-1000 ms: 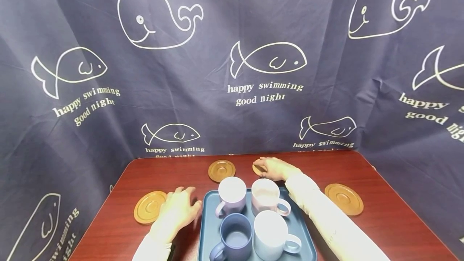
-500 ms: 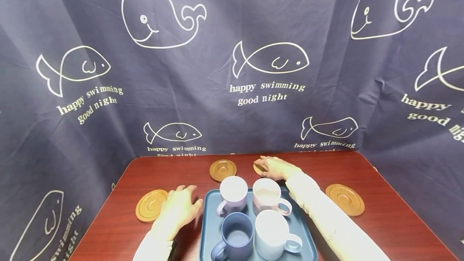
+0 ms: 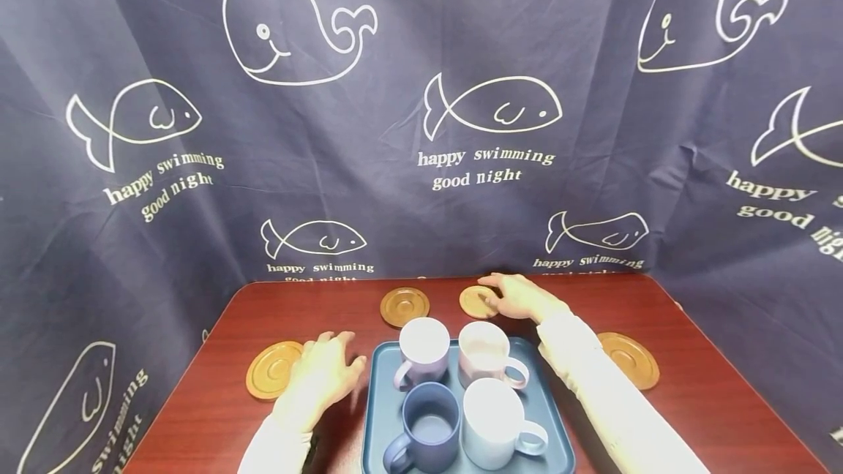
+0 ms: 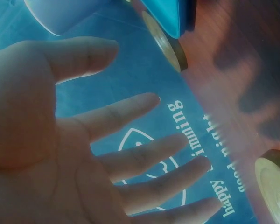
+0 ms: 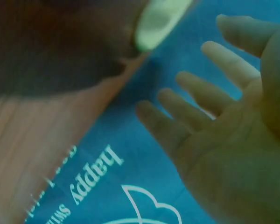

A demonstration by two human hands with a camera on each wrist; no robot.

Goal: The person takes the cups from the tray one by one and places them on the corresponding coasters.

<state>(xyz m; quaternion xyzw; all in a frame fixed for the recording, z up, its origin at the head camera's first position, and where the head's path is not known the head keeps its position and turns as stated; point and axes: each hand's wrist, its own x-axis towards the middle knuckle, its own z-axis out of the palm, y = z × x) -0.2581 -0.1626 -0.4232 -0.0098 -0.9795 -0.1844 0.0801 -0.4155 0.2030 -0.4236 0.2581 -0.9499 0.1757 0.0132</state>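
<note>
My right hand (image 3: 523,298) hovers at the right edge of a round wooden coaster (image 3: 476,301) near the table's far side, fingers extended and nothing in them. In the right wrist view its palm and spread fingers show, with the coaster (image 5: 156,25) a short way off. My left hand (image 3: 319,375) is between the left wooden coaster (image 3: 268,371) and the blue tray (image 3: 370,415), fingers spread, holding nothing. On the tray stand a lilac mug (image 3: 424,350), a pale pink mug (image 3: 484,357), a dark blue mug (image 3: 430,430) and a pale blue mug (image 3: 494,423).
Another wooden coaster (image 3: 405,307) lies at the back, left of the one by my right hand. One more coaster (image 3: 631,363) is at the right, partly behind my sleeve. A dark blue printed curtain (image 3: 487,225) hangs behind the reddish-brown table (image 3: 296,306).
My right hand has drawn off the back coaster toward the right, uncovering most of it. The left hand stays nearly in place, and the mugs and tray have not moved.
</note>
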